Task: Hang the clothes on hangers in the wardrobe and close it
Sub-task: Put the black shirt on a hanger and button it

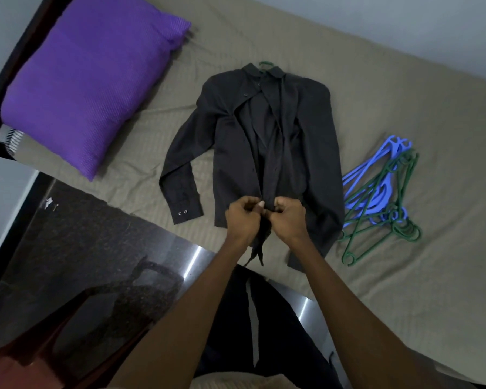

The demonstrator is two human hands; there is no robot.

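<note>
A black long-sleeved shirt (264,141) lies flat on the bed, collar away from me. The hook of a green hanger (265,64) sticks out at its collar. My left hand (243,220) and my right hand (288,217) meet at the lower front of the shirt, each pinching one edge of the button placket. The fabric between my fingers is mostly hidden by the hands. A pile of blue and green hangers (382,197) lies on the bed to the right of the shirt.
A purple pillow (90,82) lies at the left end of the bed with the olive sheet (404,290). A dark glossy floor (76,262) lies at lower left, with a reddish-brown chair edge (26,357). The wardrobe is out of view.
</note>
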